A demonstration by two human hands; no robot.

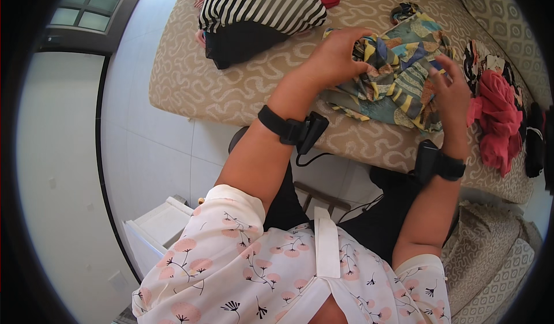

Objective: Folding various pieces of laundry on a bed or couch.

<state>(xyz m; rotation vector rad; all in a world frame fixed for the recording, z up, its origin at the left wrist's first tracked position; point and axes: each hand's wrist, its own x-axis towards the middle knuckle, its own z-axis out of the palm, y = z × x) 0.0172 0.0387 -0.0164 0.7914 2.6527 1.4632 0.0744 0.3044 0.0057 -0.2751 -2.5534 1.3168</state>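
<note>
A crumpled patterned garment [407,75] in yellow, green, blue and grey lies on the beige cushioned surface in front of me. My left hand [340,57] is at its left side, thumb and fingers closed around a bunched fold; the fingertips are partly hidden by cloth. At the garment's right edge is my right hand [452,92], its fingers bent but apart, with no cloth seen held between them. What kind of garment it is cannot be made out in its bunched state.
Striped black-and-white cloth [262,6] lies over black cloth [242,44] at the far left of the patterned cushion [190,75]. A pink-red garment [500,122] rests to the right. A white open drawer unit [158,226] stands at lower left, near a door [63,151].
</note>
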